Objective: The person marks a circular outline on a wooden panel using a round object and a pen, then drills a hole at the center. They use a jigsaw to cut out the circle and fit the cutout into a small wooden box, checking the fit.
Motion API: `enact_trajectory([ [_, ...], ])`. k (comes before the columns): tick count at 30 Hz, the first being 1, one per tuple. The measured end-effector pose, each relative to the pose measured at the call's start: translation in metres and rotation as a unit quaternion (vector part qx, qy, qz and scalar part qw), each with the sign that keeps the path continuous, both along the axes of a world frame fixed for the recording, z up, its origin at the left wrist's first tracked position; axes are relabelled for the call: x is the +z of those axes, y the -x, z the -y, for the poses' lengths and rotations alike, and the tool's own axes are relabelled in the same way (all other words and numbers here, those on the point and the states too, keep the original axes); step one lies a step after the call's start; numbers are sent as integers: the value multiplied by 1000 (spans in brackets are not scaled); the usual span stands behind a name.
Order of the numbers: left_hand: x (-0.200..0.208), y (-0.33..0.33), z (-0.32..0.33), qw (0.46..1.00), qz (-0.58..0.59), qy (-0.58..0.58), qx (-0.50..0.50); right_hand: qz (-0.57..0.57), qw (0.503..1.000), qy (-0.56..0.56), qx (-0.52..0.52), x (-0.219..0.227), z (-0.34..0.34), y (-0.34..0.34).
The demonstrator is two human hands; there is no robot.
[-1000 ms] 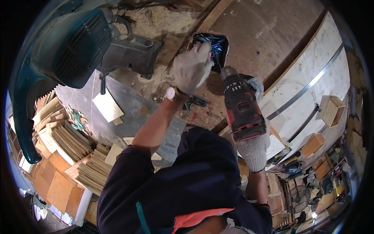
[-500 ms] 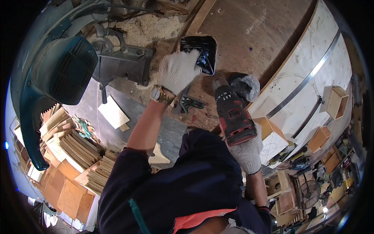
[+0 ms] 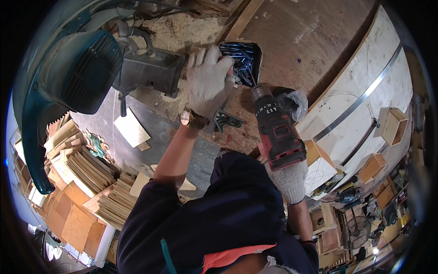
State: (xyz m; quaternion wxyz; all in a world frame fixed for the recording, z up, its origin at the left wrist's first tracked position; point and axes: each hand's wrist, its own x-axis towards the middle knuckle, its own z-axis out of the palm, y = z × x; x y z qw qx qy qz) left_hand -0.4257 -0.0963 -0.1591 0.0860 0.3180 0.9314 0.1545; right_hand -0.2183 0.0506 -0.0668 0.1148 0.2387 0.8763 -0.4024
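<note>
My left hand (image 3: pixel 209 81), in a white knit glove with a watch at the wrist, reaches up to a black tray (image 3: pixel 255 50) of dark screws. Its fingers are spread at the tray's left rim and the thumb touches the screws. My gloved right hand (image 3: pixel 288 181) grips the handle of a red and black cordless drill (image 3: pixel 277 131). The drill's chuck points up toward the tray's lower edge.
A large teal mitre saw (image 3: pixel 75 68) fills the upper left above a sawdust-covered wooden bench (image 3: pixel 292 32). A crumpled plastic bag (image 3: pixel 294 101) and a green clamp (image 3: pixel 226 121) lie near the drill. Small wooden boxes (image 3: pixel 391 125) stand to the right, thin wood sheets (image 3: pixel 86 169) are stacked lower left.
My left hand has stayed at the screw tray, with its fingers sliding from over the screws to the left rim. The drill has barely moved. The view has shifted a little.
</note>
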Motion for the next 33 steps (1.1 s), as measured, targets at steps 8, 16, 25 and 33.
enact_trajectory([
  [8,-27,9,-19,995,-85,56,21,51,994,75,-53,6,13,-21],
  [16,-50,22,-21,989,-94,112,-34,134,963,168,-164,19,25,-60],
  [25,-36,36,-9,983,-73,141,-89,38,975,21,-218,28,47,-126],
  [33,67,-26,8,985,-22,-158,67,-132,897,316,-280,-17,76,-225],
])
